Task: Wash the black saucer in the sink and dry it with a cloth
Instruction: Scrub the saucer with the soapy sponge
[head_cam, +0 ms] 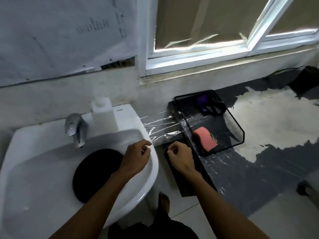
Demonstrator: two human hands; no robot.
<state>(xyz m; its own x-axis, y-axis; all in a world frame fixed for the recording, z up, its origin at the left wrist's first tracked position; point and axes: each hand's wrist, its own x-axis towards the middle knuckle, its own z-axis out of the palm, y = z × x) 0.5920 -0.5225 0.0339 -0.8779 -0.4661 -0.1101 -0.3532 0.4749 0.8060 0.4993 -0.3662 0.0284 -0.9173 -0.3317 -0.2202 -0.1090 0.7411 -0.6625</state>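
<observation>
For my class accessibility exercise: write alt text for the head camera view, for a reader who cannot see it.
A black saucer lies in a white sink below a tap, untouched. The person's left hand and right hand hover loosely curled, holding nothing. Right of them, a black mesh tray holds a pink sponge.

- The black saucer [96, 173] is round, flat and matt, with no pattern to be seen (it reads as one dark disc). It lies in the bowl of the white sink [31, 169], towards the right side, below the tap, and a forearm crosses in front of its right edge.
- The cloth [209, 105] is a dark bundle with a purple part showing. It sits crumpled in the far end of a black mesh tray, well apart from the saucer and to the right of the sink.
</observation>
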